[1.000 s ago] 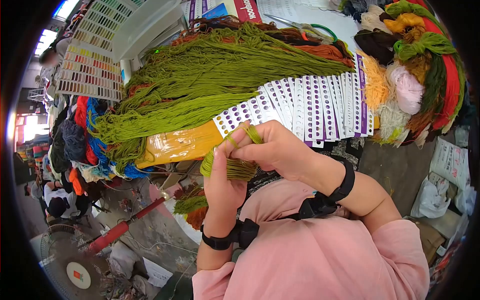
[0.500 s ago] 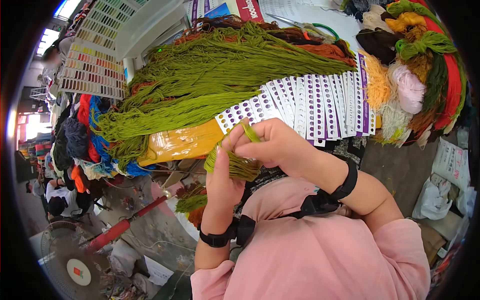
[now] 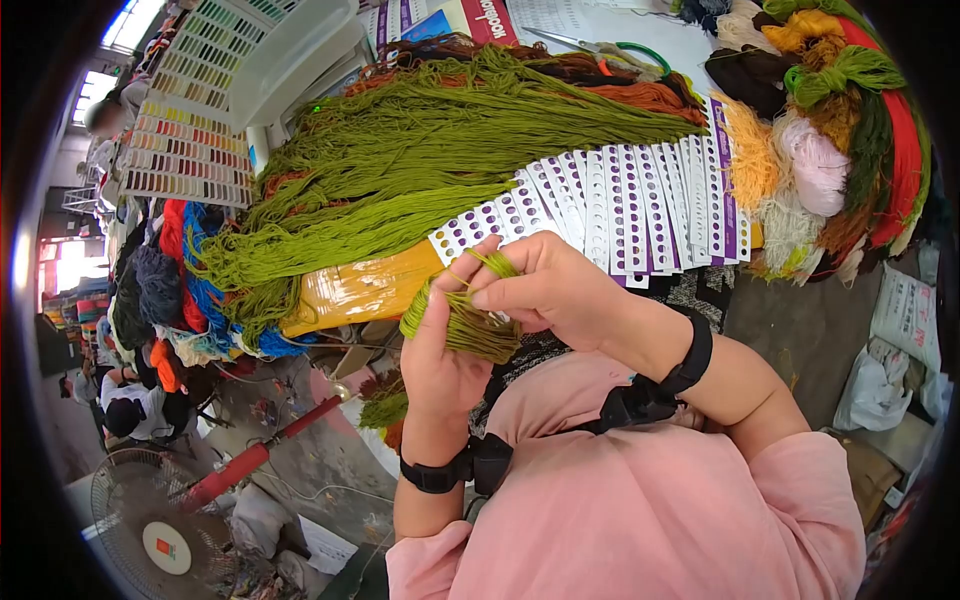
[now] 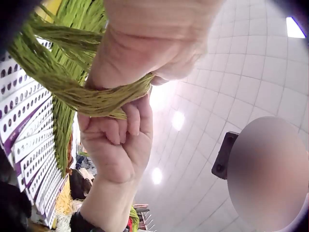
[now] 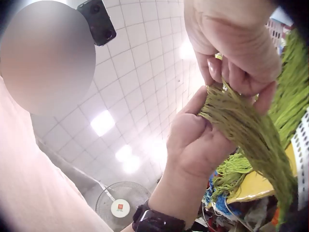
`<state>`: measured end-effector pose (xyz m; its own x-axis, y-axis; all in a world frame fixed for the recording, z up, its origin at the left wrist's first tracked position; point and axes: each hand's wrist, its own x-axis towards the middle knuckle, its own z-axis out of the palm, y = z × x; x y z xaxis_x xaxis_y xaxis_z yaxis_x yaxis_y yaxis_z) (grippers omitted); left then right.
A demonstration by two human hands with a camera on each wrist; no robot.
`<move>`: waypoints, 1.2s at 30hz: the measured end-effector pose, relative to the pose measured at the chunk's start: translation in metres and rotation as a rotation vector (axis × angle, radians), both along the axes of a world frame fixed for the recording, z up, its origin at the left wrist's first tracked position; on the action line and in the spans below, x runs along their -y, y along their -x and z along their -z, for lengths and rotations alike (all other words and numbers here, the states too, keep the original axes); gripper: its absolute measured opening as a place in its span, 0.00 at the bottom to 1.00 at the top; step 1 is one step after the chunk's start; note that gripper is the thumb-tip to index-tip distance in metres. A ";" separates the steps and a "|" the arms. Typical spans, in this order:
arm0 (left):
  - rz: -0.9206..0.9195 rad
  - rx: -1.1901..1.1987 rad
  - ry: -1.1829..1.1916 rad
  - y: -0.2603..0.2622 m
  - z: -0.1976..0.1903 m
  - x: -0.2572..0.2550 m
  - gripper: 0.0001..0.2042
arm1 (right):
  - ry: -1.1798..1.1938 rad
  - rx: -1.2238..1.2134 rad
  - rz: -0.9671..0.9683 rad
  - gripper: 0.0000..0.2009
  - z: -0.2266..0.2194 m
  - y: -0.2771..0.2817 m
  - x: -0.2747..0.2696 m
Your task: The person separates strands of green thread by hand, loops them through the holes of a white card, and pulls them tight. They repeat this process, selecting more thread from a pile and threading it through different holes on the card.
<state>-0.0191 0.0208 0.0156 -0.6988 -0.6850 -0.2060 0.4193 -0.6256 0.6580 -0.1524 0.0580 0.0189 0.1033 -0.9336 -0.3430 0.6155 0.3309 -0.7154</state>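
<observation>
An olive-green skein of thread (image 3: pixel 472 332) is held between the two hands in front of the chest. The left hand (image 3: pixel 437 365) grips it, with the thumb up along its side and strands hanging over the palm side. Fingers of the right hand (image 3: pixel 555 287) pinch strands at the skein's upper end, close by the left fingertips. In the left wrist view the bundle (image 4: pixel 91 99) runs out sideways from between the hands. The right wrist view shows its strands (image 5: pixel 246 130) spreading down across the left palm (image 5: pixel 198 145).
A wide pile of green thread (image 3: pixel 400 140) covers the table, beside punched thread cards (image 3: pixel 630 210) and a yellow wrapped pack (image 3: pixel 370 285). Scissors (image 3: pixel 575 42) lie at the back. Coloured skeins (image 3: pixel 815 175) are heaped at right; a color chart (image 3: pixel 190 140) and fan (image 3: pixel 165 545) stand at left.
Both hands stay together on the skein with small finger shifts. More of the skein shows between them now, its strands spread slightly wider beside the left thumb.
</observation>
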 end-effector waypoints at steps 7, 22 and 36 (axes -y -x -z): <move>-0.054 0.009 -0.042 0.001 0.003 0.000 0.23 | -0.018 -0.010 0.003 0.05 -0.001 0.001 0.001; -0.080 -0.002 -0.039 0.003 -0.005 -0.001 0.21 | 0.009 0.036 0.068 0.04 -0.010 0.000 0.004; 0.277 0.434 0.116 -0.013 -0.010 0.034 0.10 | 0.081 -0.441 -0.338 0.04 -0.021 0.043 -0.004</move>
<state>-0.0064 -0.0135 0.0258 -0.7239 -0.5226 -0.4503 -0.0778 -0.5868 0.8060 -0.1957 0.0616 0.0399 0.2646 -0.8985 -0.3502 0.1218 0.3913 -0.9121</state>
